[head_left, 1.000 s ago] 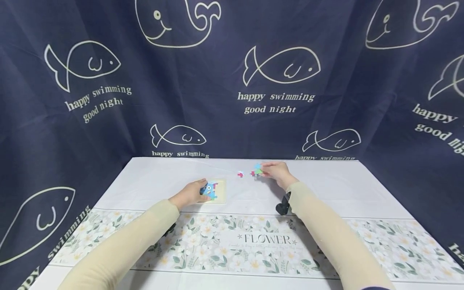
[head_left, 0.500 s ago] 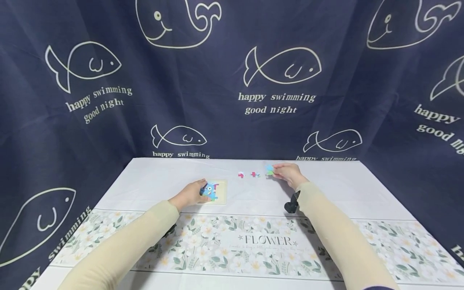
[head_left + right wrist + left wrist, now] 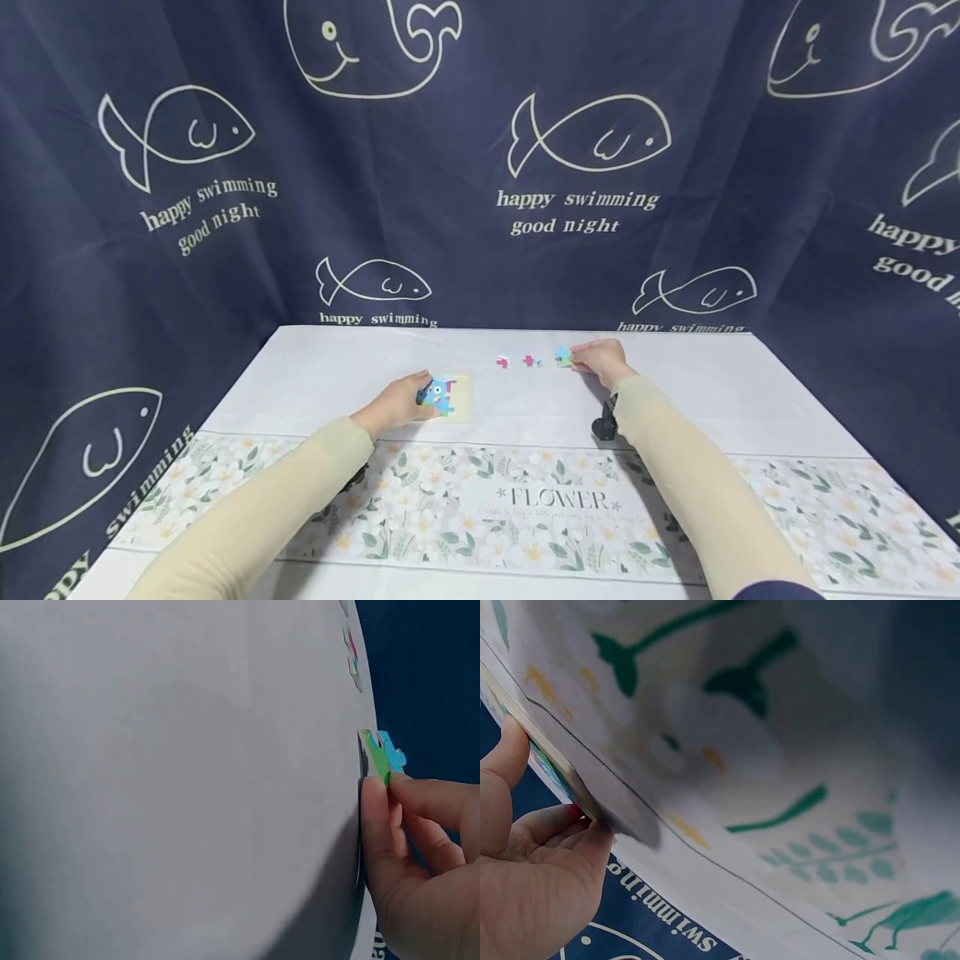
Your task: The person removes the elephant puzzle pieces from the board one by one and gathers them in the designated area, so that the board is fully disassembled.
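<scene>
My left hand (image 3: 397,403) grips the left edge of a pale puzzle board (image 3: 464,402), thumb and fingers on either side of it in the left wrist view. Joined pieces on the board form a blue cartoon figure (image 3: 438,393), partly covered by the hand. Toward the back right, my right hand (image 3: 604,359) pinches a blue and green jigsaw piece (image 3: 385,755) between thumb and fingers. That piece is tilted, its lower edge at or close to the tabletop. Two loose pink and white jigsaw pieces, one (image 3: 502,362) further left and one (image 3: 531,361) nearer the right hand, lie apart.
A white cloth with a floral band (image 3: 420,500) covers the table (image 3: 720,408). Right behind the table's far edge hangs a dark blue curtain (image 3: 465,292) with fish drawings. A black wrist device (image 3: 604,423) hangs under the right forearm.
My right hand has carried the blue and green jigsaw piece to the right, away from the two loose pieces, then lowered it slightly. The left hand stays on the board.
</scene>
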{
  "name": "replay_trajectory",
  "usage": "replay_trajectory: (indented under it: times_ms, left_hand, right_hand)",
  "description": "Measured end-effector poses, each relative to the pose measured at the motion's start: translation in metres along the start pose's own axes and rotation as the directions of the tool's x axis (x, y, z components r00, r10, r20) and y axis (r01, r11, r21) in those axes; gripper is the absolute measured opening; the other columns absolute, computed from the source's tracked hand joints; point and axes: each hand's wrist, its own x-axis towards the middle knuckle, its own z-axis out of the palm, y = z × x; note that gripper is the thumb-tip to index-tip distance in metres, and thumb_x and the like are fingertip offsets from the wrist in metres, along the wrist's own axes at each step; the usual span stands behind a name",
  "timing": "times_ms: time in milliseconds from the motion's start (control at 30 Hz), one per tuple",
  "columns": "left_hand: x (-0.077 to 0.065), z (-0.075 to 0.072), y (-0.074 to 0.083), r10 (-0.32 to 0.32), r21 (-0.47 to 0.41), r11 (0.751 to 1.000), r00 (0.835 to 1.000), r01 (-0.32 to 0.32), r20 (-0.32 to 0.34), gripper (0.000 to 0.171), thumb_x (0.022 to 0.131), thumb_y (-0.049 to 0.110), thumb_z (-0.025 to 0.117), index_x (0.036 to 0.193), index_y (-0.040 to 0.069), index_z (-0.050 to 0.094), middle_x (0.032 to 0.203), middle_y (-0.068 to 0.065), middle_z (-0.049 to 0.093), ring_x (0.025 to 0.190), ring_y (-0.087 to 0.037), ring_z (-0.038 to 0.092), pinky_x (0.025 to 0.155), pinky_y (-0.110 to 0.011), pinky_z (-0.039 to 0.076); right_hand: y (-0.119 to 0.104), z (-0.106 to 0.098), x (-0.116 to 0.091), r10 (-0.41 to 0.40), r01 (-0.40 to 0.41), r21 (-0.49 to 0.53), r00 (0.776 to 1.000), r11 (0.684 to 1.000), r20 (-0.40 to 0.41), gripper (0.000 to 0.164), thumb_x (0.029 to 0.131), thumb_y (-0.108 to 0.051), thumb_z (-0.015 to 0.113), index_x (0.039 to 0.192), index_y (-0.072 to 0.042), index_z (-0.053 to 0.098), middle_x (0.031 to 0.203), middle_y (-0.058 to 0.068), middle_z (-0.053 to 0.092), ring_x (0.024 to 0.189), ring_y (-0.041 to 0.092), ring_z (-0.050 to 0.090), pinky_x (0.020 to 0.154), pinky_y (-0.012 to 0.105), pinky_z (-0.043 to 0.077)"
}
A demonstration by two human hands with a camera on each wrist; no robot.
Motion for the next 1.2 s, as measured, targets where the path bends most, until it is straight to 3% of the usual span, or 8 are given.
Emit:
replay_trajectory:
  times_ms: [200,400,667,1000,1200]
  left_hand:
    - [0.003,0.0,-0.002,0.017,0.021,1.0,1.0,-0.017,-0.002,0.081,0.087,0.031,0.071,0.148,-0.004,0.032,0.158,-0.016,0.028,0.146,-0.033,0.026,0.122,-0.043,0.023]
    - [0.003,0.0,-0.002,0.016,0.031,0.999,1.0,-0.016,0.003,0.081,0.087,0.033,0.07,0.148,-0.004,0.032,0.158,-0.015,0.027,0.146,-0.033,0.026,0.122,-0.043,0.023]
    - [0.003,0.002,-0.005,0.001,0.04,0.999,1.0,-0.002,0.013,0.083,0.086,0.035,0.071,0.149,-0.003,0.032,0.159,-0.014,0.027,0.147,-0.032,0.026,0.122,-0.043,0.023]
    - [0.003,0.001,-0.003,0.007,0.047,0.999,1.0,-0.007,0.004,0.08,0.088,0.033,0.07,0.148,-0.003,0.031,0.159,-0.014,0.026,0.147,-0.032,0.025,0.122,-0.042,0.021]
    - [0.004,0.0,-0.003,0.008,0.048,0.999,1.0,-0.008,0.008,0.08,0.088,0.033,0.07,0.148,-0.003,0.031,0.159,-0.014,0.026,0.147,-0.032,0.024,0.122,-0.042,0.021]
  right_hand:
    - [-0.004,0.001,0.001,-0.001,0.0,-0.038,1.0,0.999,-0.018,0.032,0.085,0.007,0.064,0.116,0.016,0.061,0.09,0.015,0.072,0.054,0.001,0.064,0.066,0.019,0.06]
    - [-0.002,0.005,0.006,0.015,-0.016,-0.026,0.999,1.0,-0.046,0.031,0.084,0.006,0.065,0.114,0.015,0.063,0.086,0.013,0.072,0.049,0.001,0.063,0.06,0.016,0.059]
    - [0.002,0.01,0.009,0.038,-0.048,-0.092,0.994,0.995,-0.1,0.031,0.082,0.004,0.066,0.112,0.01,0.066,0.101,0.02,0.073,0.046,-0.002,0.06,0.057,0.014,0.057]
    - [0.0,0.01,0.005,0.007,-0.023,-0.14,0.994,0.99,-0.112,0.031,0.08,0.004,0.069,0.111,0.008,0.068,0.101,0.017,0.074,0.047,-0.003,0.06,0.055,0.012,0.055]
    - [-0.003,0.006,0.002,0.051,-0.059,-0.068,0.992,0.996,-0.115,0.035,0.082,0.004,0.068,0.117,0.008,0.064,0.119,0.024,0.066,0.05,-0.001,0.062,0.06,0.014,0.057]
